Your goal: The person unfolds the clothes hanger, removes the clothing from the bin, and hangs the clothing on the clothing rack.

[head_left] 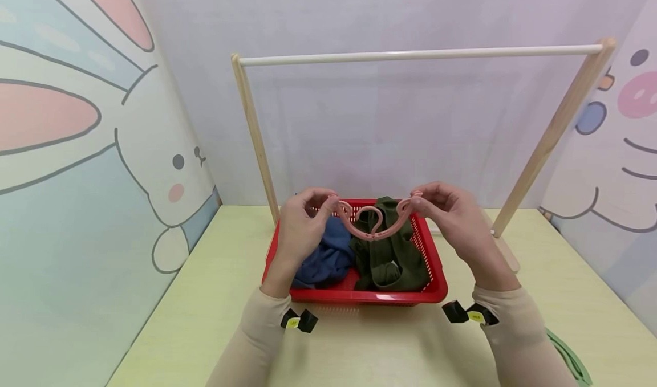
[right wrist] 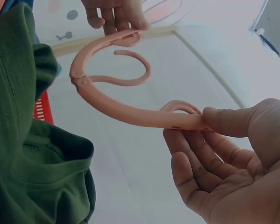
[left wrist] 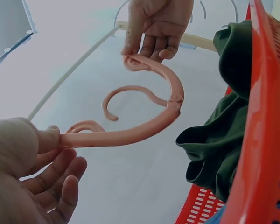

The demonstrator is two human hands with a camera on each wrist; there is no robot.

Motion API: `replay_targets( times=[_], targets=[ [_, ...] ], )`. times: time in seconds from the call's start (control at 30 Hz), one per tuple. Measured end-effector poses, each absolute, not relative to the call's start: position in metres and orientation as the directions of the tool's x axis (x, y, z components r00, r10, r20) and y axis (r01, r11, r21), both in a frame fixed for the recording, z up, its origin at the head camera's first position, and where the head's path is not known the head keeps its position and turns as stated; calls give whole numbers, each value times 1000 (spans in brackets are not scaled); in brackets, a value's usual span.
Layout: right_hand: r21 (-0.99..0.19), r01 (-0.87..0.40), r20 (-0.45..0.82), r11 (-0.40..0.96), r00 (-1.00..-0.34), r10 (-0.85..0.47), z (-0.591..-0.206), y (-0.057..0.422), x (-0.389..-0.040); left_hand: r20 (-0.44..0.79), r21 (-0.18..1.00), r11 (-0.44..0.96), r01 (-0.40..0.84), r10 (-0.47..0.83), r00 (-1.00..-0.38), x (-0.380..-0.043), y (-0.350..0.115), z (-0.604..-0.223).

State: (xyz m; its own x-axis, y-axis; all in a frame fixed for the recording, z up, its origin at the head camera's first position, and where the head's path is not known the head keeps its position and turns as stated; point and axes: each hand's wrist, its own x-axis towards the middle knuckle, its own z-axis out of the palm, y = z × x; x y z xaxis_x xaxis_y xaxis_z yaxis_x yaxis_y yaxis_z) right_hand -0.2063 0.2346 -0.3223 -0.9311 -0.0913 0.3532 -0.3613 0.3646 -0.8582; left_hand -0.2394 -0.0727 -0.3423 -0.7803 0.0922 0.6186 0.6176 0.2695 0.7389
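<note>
A pink folding clothes hanger (head_left: pixel 373 236) is held up between both hands, above the red basket (head_left: pixel 359 297). My left hand (head_left: pixel 303 221) pinches one end of it between thumb and fingers. The other end is pinched by my right hand (head_left: pixel 454 216). The hanger's arms curve in a U from a joint in the middle, and its hook (left wrist: pixel 113 100) curls between them. In the basket, behind the hanger, lie a crumpled dark green garment (head_left: pixel 392 261) on the right and a blue garment (head_left: pixel 328 256) on the left.
A wooden rack with a white rail (head_left: pixel 421 55) stands behind the basket, its posts rising left and right. Folded green cloth (head_left: pixel 570 358) lies at the table's right front. Walls with cartoon animals close off both sides of the pale table (head_left: pixel 195 318).
</note>
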Motion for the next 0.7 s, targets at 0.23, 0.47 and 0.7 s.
replay_targets(
  times=[0.23,0.47,0.7],
  targets=[
    [-872,-387,388,299,-920,-60,-320,242,-210,615,753,261,604,49,-787,-245,-85,-338],
    [-896,-406,407,182,-913,-32,-319,246,-212,620,748,297,594,8,-784,-248,-96,-336],
    [-900,-428,430,88,-903,9,-321,253,-213,607,750,320,578,11,-794,-249,-98,-338]
  ],
)
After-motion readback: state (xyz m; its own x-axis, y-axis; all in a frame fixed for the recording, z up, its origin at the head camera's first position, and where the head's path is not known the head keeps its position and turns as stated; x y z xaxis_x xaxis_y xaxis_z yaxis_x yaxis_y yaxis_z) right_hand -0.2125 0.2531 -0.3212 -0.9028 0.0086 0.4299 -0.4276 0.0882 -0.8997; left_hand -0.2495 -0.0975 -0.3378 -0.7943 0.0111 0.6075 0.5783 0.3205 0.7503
